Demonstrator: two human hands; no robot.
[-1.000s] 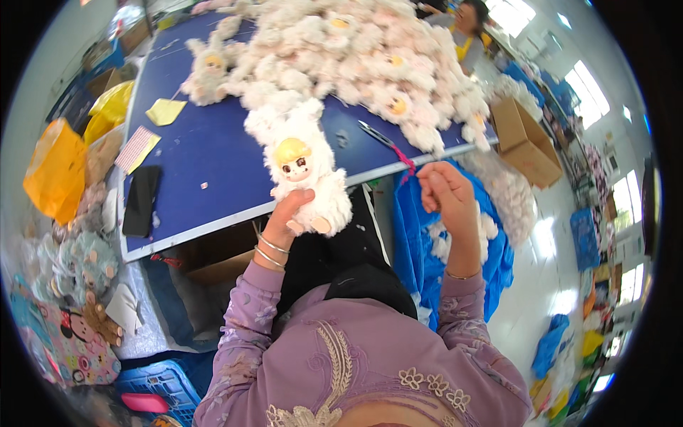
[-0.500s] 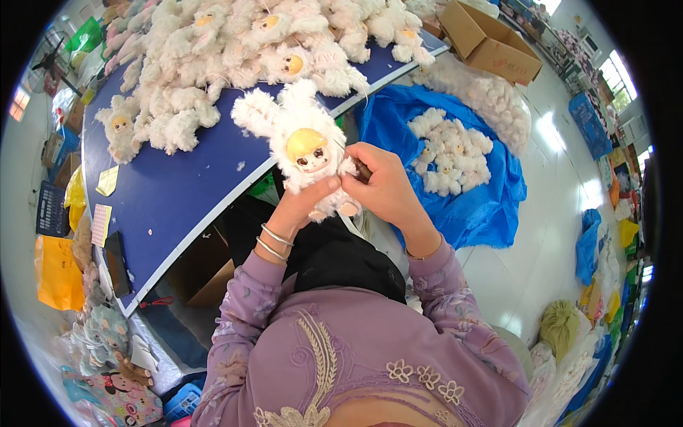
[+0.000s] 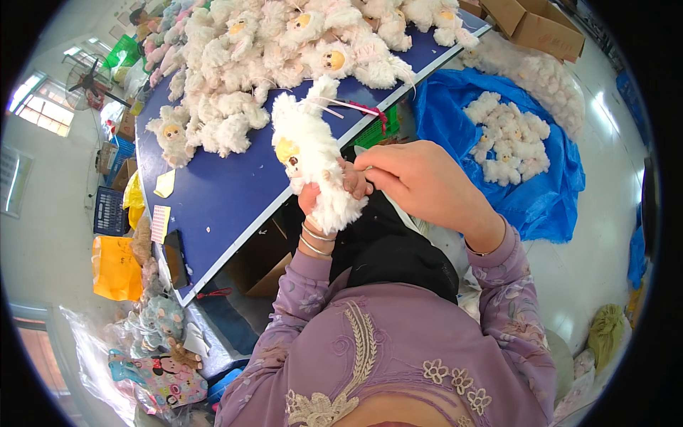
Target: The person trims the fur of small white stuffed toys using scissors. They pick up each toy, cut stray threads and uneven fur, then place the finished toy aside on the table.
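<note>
A white fluffy plush doll [image 3: 319,160] with a yellow-fringed face is turned partly sideways, its face toward the left. My left hand [image 3: 353,181] is wrapped round its lower body, fingers over the fur. Just right of the doll, my right hand [image 3: 430,181] is closed in a pinch with the fingertips close to my left fingers. Whatever sits in that pinch is too small to name; a bit of something thin and greyish shows by the fingertips. Beyond the doll, a big heap of similar white plush dolls [image 3: 263,53] covers the far part of the blue table [image 3: 192,220].
On the right, a blue plastic sheet [image 3: 441,107] on the floor holds more white plush dolls [image 3: 509,139]. A cardboard box [image 3: 544,32] stands beyond it. Paper slips [image 3: 164,183] and a dark phone-like slab [image 3: 175,257] lie along the table's left edge. A green basket [image 3: 377,132] sits beyond my hands.
The doll has turned from facing me to facing left, its back now toward my right hand. My right hand has drawn away from its side. The whole view has shifted.
</note>
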